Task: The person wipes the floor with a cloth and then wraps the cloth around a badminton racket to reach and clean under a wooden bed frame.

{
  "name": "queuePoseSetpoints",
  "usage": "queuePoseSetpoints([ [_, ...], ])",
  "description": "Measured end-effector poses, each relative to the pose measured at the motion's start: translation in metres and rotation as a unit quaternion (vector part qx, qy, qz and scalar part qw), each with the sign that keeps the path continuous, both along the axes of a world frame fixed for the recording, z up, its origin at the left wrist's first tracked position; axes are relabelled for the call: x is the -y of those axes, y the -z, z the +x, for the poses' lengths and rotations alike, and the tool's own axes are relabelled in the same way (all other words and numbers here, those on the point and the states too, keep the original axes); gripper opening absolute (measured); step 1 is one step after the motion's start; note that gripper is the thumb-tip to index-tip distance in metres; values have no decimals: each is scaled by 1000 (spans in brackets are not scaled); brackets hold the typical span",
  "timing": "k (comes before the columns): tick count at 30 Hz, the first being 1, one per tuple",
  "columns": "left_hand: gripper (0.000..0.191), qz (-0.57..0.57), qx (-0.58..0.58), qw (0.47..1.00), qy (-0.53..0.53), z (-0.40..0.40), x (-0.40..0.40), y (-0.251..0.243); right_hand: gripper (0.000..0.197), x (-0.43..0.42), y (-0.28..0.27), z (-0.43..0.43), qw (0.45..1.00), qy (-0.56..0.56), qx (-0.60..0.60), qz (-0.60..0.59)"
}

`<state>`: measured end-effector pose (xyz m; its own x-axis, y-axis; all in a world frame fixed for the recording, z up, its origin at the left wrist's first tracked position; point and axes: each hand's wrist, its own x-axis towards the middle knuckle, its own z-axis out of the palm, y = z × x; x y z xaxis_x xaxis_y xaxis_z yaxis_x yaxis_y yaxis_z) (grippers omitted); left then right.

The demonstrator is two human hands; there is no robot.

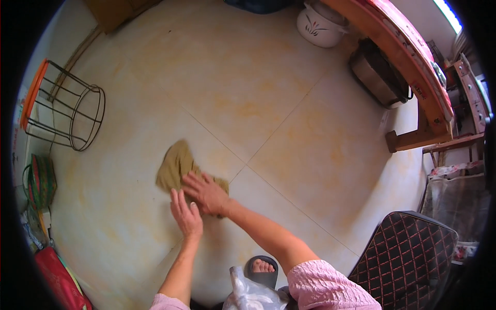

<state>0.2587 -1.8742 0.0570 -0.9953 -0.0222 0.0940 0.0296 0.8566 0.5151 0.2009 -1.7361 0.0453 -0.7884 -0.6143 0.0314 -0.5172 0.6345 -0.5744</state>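
A crumpled olive-brown cloth point(173, 164) lies spread on the pale tiled floor point(271, 116). My right hand point(208, 194) rests flat over the cloth's near part, palm down with the fingers a little apart. Just left of it, my left hand point(187, 218) is held near the cloth's front edge with nothing in it, thumb apart from the fingers. Whether its fingertips touch the cloth or my right hand, I cannot tell. Part of the cloth is hidden beneath my right hand.
On the left stand a wire-framed stool point(73, 112) with an orange seat, a woven basket point(42, 180) and a red bag point(62, 277). At right are a wooden table point(418, 137), a white pot point(319, 29), a metal basin point(374, 75) and a black quilted seat point(407, 252). My slippered foot point(263, 267) is below.
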Motion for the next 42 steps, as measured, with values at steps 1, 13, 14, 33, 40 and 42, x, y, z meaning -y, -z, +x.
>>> queuePoseSetpoints([
  [1, 50, -26, -7, 999, 23, 6, 11, -1, 72, 3, -2, 19, 999, -37, 2, 4],
  [13, 61, -76, 73, 955, 276, -48, -61, -10, 62, -57, 15, 119, 978, 193, 3, 73],
  [14, 61, -99, 56, 953, 280, -62, -65, -7, 62, -50, 11, 106, 973, 212, -4, 92],
  [33, 60, -130, 144, 979, -58, 86, 197, 9, 60, 139, 5, 134, 983, -135, -78, 101],
  [40, 11, 9, 43, 995, -93, 121, 178, -17, 37, 121, -20, 154, 987, -150, 52, -9],
  [42, 8, 35, -57, 996, -60, 95, 142, -45, 33, 88, -51, 137, 997, -34, 12, -73],
])
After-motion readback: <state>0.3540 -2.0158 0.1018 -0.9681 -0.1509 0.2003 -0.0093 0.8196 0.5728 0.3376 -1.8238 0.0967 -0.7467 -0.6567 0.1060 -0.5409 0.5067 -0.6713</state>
